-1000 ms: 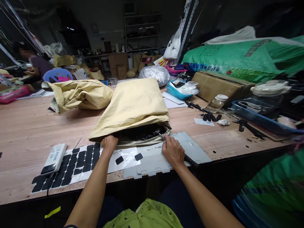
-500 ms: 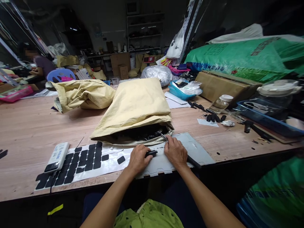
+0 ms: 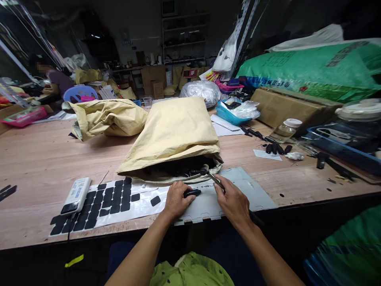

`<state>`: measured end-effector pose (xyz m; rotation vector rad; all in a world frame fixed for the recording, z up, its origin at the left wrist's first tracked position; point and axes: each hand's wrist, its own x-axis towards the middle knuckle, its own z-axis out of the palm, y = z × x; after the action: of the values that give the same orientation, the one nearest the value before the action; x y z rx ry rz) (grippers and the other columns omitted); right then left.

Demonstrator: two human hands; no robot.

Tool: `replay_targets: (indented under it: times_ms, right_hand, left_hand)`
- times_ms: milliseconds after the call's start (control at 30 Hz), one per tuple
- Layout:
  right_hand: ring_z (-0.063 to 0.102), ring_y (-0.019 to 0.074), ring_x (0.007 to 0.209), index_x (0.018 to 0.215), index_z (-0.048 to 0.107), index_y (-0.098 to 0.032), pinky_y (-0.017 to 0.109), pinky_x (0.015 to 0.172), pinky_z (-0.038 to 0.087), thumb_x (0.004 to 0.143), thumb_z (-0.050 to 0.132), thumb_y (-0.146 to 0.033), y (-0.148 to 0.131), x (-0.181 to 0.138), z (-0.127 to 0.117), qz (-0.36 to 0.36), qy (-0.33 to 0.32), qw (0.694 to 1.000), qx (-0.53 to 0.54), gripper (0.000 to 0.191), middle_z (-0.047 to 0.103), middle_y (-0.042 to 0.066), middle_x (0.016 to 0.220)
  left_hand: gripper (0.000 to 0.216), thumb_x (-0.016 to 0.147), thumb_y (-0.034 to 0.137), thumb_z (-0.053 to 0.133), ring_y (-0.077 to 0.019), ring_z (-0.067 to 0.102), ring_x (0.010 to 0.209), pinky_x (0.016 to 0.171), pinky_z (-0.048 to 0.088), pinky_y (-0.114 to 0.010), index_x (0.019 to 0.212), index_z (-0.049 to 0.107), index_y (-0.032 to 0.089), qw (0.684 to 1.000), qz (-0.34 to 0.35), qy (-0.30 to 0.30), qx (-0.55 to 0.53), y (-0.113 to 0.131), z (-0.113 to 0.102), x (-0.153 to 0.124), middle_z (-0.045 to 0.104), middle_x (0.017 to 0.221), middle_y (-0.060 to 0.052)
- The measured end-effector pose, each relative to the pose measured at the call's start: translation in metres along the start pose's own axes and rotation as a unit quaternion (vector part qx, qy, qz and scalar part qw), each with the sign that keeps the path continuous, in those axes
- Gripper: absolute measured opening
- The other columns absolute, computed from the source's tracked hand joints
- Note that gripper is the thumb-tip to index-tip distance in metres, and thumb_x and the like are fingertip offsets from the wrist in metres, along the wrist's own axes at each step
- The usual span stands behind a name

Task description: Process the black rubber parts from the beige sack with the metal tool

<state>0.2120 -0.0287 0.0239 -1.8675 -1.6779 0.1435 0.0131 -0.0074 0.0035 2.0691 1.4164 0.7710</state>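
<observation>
My left hand (image 3: pixel 177 198) is closed on a small black part (image 3: pixel 192 192), pressed down on the grey board (image 3: pixel 205 208) at the table's front edge. My right hand (image 3: pixel 233 198) is wrapped round a hammer (image 3: pixel 212 176) with a thin metal shaft, its black handle end showing below the wrist. The hammer's head is raised to the upper right of the black part, apart from it. Just behind both hands lies a large cream sack (image 3: pixel 178 131), its mouth gaping towards me, with dark parts inside that I cannot make out singly.
Left of the board are a sheet of black square pads (image 3: pixel 116 196) and a white device (image 3: pixel 76 194) with a cable. A second cream sack (image 3: pixel 113 117) lies behind. To the right are black parts (image 3: pixel 278 148), a lidded jar (image 3: pixel 287 130) and a blue tray (image 3: pixel 339 145). Someone sits far left.
My right hand has moved right and swung the hammer's head up into sight. The left hand keeps its hold on the black part. The whole view has shifted slightly.
</observation>
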Motion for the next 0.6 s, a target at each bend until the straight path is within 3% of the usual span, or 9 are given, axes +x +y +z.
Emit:
replay_targets:
  times_ms: [133,267,433,600]
  right_hand:
    - [0.069,0.0191,0.102,0.137,0.054,-0.026,0.029,0.083,0.055,0.095,0.043,-0.036,-0.006,-0.035,-0.012,-0.011,-0.056,0.994,0.093,0.044,0.071,0.004,0.119]
    - [0.069,0.0174,0.104,0.138,0.053,-0.029,0.029,0.089,0.055,0.096,0.041,-0.035,-0.008,-0.055,-0.012,-0.009,-0.095,0.989,0.111,0.044,0.067,0.002,0.125]
    - [0.066,0.0159,0.111,0.14,0.051,-0.032,0.026,0.092,0.054,0.097,0.04,-0.032,-0.011,-0.06,-0.012,-0.026,-0.073,0.993,0.094,0.044,0.063,0.0,0.132]
    - [0.068,0.0157,0.107,0.138,0.053,-0.033,0.024,0.086,0.055,0.097,0.038,-0.029,-0.011,-0.058,-0.011,-0.029,-0.104,0.993,0.056,0.044,0.067,-0.001,0.127]
  left_hand:
    - [0.012,0.079,0.025,0.072,-0.02,0.054,0.088,0.077,0.039,-0.031,0.09,0.07,0.022,1.0,-0.006,0.004,-0.006,0.001,-0.001,-0.001,0.064,0.088,-0.002]
    - [0.01,0.077,0.023,0.074,-0.0193,0.054,0.087,0.076,0.038,-0.03,0.087,0.07,0.022,1.0,-0.009,0.007,-0.015,0.001,-0.002,-0.001,0.063,0.086,-0.001]
    - [0.01,0.077,0.022,0.073,-0.0192,0.053,0.087,0.076,0.038,-0.03,0.086,0.07,0.022,1.0,-0.015,0.008,-0.016,0.001,0.0,0.0,0.063,0.086,-0.001]
    - [0.008,0.077,0.024,0.072,-0.0195,0.053,0.088,0.077,0.038,-0.031,0.085,0.07,0.022,1.0,-0.015,0.005,-0.013,-0.001,0.001,0.001,0.063,0.086,-0.001]
